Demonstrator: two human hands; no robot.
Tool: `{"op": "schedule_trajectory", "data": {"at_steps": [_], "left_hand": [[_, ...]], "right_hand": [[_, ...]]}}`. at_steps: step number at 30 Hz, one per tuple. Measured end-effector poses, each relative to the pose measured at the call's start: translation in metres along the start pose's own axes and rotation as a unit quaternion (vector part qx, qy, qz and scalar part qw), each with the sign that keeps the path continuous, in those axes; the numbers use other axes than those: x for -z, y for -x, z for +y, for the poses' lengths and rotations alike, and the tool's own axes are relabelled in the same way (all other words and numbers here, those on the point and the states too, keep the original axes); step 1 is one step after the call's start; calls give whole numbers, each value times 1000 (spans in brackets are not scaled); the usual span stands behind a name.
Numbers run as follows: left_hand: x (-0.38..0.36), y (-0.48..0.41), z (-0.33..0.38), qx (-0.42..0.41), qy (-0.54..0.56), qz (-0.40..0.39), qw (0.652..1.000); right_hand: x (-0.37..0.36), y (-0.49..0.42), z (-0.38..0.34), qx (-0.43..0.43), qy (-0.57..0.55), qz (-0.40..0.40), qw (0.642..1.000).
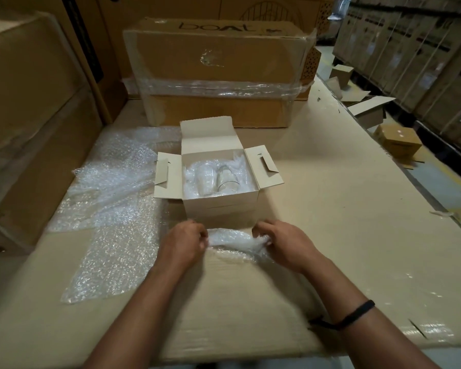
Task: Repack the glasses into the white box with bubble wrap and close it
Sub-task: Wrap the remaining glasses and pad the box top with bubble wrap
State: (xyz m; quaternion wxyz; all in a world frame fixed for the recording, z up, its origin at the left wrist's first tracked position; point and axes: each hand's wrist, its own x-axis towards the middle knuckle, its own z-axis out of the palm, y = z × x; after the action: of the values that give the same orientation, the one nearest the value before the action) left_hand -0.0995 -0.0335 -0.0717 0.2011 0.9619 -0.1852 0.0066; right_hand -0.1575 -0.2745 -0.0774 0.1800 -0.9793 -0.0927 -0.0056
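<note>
Pinching only the ends of the bubble wrap roll [233, 242], left hand [183, 242] and right hand [280, 241] may let it unroll.

Tan cardboard-covered worktop [330, 209] carries an open white cardboard box [221, 209], clear bubble-wrap sheets [112, 198] leftward, a taped brown carton [218, 75] behind.

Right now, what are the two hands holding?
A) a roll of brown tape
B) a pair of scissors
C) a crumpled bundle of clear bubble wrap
C: the left hand and the right hand each grip an end of the crumpled bundle of clear bubble wrap, in front of the open white cardboard box.
</note>
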Motion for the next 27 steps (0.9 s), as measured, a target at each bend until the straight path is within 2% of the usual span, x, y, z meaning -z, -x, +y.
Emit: {"op": "schedule_trajectory", "data": {"at_steps": [6, 10, 12, 17, 21, 25, 27], "left_hand": [[34, -24, -11, -95, 76, 168, 978], [61, -56, -10, -211, 54, 198, 956], [73, -77, -17, -223, 38, 213, 951], [95, -138, -42, -181, 31, 247, 952], [95, -175, -54, -171, 15, 219, 960], [87, -202, -62, -274, -71, 140, 949], [84, -213, -67, -291, -129, 79, 945]], "right_hand": [[-16, 2, -25, 100, -29, 27, 994], [-25, -9, -57, 107, -55, 58, 991], [-15, -22, -68, 102, -63, 106, 987], [14, -68, -92, 81, -44, 227, 970], [15, -108, -100, 62, -38, 223, 972], [8, -138, -106, 18, -24, 126, 992], [8, -152, -106, 9, 2, 57, 998]]}}
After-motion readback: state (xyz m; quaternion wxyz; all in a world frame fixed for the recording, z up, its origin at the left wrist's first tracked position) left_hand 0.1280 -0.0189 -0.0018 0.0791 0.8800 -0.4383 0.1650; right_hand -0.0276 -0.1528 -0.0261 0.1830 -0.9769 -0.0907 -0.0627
